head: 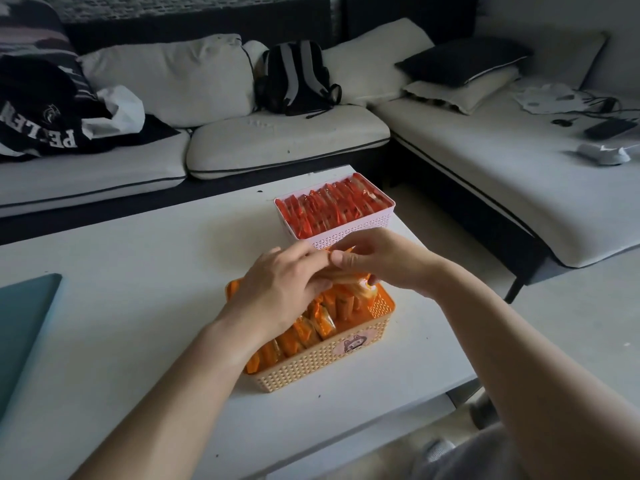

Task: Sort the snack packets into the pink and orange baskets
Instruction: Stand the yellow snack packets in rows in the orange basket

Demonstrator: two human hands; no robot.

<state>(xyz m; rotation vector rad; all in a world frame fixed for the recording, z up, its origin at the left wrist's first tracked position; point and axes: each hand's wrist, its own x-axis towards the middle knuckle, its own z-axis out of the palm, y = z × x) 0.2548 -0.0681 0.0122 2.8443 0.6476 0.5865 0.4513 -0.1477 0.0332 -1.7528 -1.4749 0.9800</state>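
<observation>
The orange basket (332, 358) stands on the white table near its front right, filled with a row of upright orange snack packets (301, 332). Behind it the pink basket (349, 233) holds a tight row of red snack packets (332, 206). Both my hands meet over the far end of the orange basket. My left hand (280, 289) and my right hand (377, 261) together pinch an orange packet (360, 287) just above the row. My fingers hide most of that packet.
The white table (138, 306) ends close to the right of the baskets. A teal flat object (24, 327) lies at the table's left edge. Behind is a white sofa (277, 140) with a black backpack (298, 77), dark clothes and cushions.
</observation>
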